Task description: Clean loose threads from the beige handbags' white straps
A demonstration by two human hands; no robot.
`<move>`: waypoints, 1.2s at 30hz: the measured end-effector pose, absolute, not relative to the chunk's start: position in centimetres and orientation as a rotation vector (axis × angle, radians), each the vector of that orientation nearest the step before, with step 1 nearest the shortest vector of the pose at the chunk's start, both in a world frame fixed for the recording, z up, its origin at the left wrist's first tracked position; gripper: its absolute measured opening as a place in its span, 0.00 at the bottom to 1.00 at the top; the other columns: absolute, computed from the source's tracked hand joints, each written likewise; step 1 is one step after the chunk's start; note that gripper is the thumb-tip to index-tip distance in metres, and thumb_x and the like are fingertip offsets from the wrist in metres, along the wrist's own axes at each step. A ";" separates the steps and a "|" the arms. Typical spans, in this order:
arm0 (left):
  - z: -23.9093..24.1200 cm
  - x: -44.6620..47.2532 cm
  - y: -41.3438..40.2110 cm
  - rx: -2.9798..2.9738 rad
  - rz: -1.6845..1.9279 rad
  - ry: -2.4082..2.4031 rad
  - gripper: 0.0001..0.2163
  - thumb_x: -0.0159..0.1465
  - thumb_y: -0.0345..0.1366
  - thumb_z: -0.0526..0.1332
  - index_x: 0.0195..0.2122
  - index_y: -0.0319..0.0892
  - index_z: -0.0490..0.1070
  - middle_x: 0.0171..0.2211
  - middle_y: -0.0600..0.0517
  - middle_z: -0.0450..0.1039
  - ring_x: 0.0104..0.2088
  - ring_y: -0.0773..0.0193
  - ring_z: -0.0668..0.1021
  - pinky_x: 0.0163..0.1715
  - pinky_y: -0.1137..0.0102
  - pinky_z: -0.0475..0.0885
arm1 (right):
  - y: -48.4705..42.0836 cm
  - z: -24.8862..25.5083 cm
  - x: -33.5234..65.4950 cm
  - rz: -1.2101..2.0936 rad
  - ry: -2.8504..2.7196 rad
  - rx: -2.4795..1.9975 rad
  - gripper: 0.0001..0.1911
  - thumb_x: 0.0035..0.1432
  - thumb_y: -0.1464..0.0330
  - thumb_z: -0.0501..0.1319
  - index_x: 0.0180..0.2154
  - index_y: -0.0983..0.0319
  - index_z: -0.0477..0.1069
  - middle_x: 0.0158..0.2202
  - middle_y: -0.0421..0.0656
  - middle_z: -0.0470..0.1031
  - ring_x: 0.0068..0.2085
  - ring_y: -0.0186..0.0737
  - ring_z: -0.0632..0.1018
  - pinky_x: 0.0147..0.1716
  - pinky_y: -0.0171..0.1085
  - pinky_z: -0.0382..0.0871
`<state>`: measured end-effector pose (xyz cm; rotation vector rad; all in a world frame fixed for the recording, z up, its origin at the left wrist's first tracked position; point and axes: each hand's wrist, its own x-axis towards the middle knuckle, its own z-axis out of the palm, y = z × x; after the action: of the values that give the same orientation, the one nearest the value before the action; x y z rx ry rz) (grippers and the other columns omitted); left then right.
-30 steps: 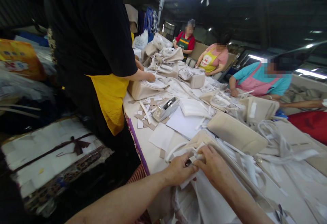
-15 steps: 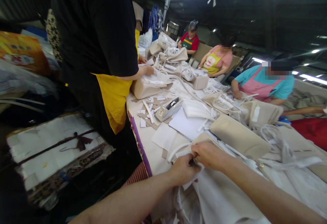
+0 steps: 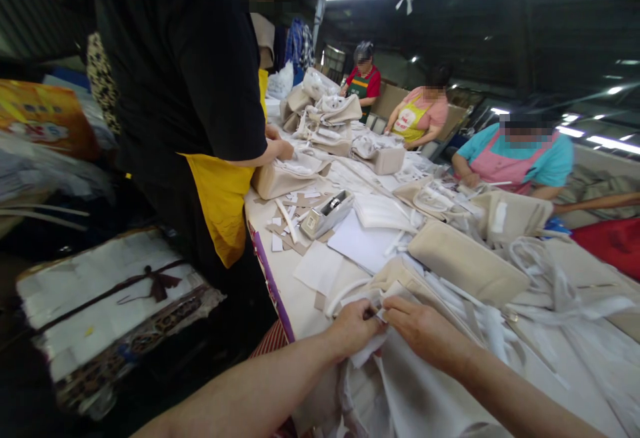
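Close together at the near table edge, both hands pinch a thin white wrapping sheet [image 3: 367, 350] over a beige handbag [image 3: 417, 371]. My left hand [image 3: 354, 326] is closed on the sheet, with thumb and forefinger together. My right hand [image 3: 411, 321] grips the sheet's upper part from the other side. A small dark bit shows between the fingertips; what it is I cannot make out. The bag lies under my hands, its lower part running out of the picture. Just beyond them rests a flat beige bag [image 3: 467, 263].
A grey tape dispenser [image 3: 327, 215] stands among cardboard scraps, beside white sheets [image 3: 357, 241]. A co-worker in black with a yellow apron [image 3: 217, 205] works at the left over a beige bag [image 3: 285, 178]. Several people sit across the table. A strapped white bundle [image 3: 110, 285] lies low at left.
My right hand has shifted slightly down and apart from the left, and more of the white sheet shows between them. The view has tilted a little. The co-worker's hands have moved over their bag.
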<state>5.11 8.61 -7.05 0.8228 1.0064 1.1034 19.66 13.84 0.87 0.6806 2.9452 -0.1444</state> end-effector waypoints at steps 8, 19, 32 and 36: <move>-7.8 3.8 9.0 0.812 0.954 0.847 0.18 0.47 0.44 0.67 0.34 0.40 0.67 0.28 0.52 0.72 0.26 0.62 0.75 0.27 0.63 0.73 | 10.7 -1.8 22.2 0.318 3.062 0.700 0.27 0.51 0.82 0.48 0.53 0.66 0.62 0.53 0.50 0.68 0.45 0.46 0.73 0.43 0.45 0.70; -7.2 4.6 8.7 0.861 0.977 0.980 0.13 0.53 0.42 0.62 0.32 0.40 0.65 0.25 0.54 0.71 0.20 0.64 0.75 0.20 0.69 0.71 | 10.3 0.4 21.7 -0.271 3.158 1.257 0.18 0.59 0.74 0.49 0.47 0.57 0.70 0.54 0.43 0.67 0.54 0.38 0.68 0.52 0.38 0.65; -6.5 4.5 9.0 0.962 0.902 1.153 0.09 0.54 0.37 0.61 0.35 0.41 0.66 0.23 0.55 0.71 0.21 0.66 0.76 0.18 0.76 0.69 | -12.4 5.3 43.5 0.306 1.688 3.152 0.20 0.51 0.52 0.51 0.39 0.56 0.72 0.46 0.49 0.72 0.48 0.53 0.72 0.50 0.50 0.62; -6.8 4.3 9.9 0.959 0.805 1.239 0.18 0.52 0.41 0.63 0.43 0.44 0.66 0.23 0.55 0.74 0.23 0.62 0.78 0.18 0.74 0.71 | -18.0 3.0 45.3 0.053 1.186 3.331 0.25 0.48 0.51 0.50 0.36 0.60 0.75 0.42 0.48 0.76 0.46 0.51 0.73 0.48 0.45 0.64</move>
<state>4.34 9.92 -6.77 0.9590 1.2389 0.8048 45.33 -17.96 2.99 3.3309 1.1856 0.0530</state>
